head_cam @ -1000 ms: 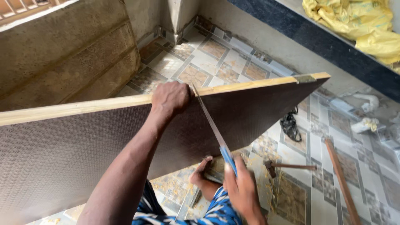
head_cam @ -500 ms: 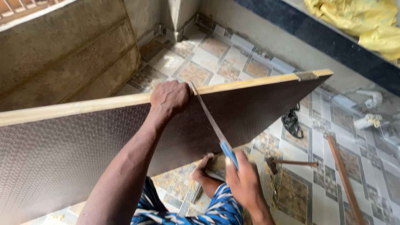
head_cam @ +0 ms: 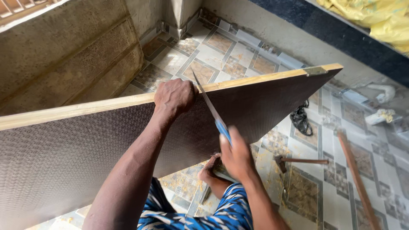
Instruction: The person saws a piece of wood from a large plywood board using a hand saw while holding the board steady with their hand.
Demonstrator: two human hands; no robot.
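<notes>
Left hand [head_cam: 174, 97] clamps the board [head_cam: 106, 145] by its top edge; right hand [head_cam: 236, 155], below and nearer, grips the saw [head_cam: 211, 108], blade slanting up into that edge.

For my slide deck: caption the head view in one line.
Left hand steadies an upright brown board at its top edge while the right hand works a handsaw into it.
</notes>
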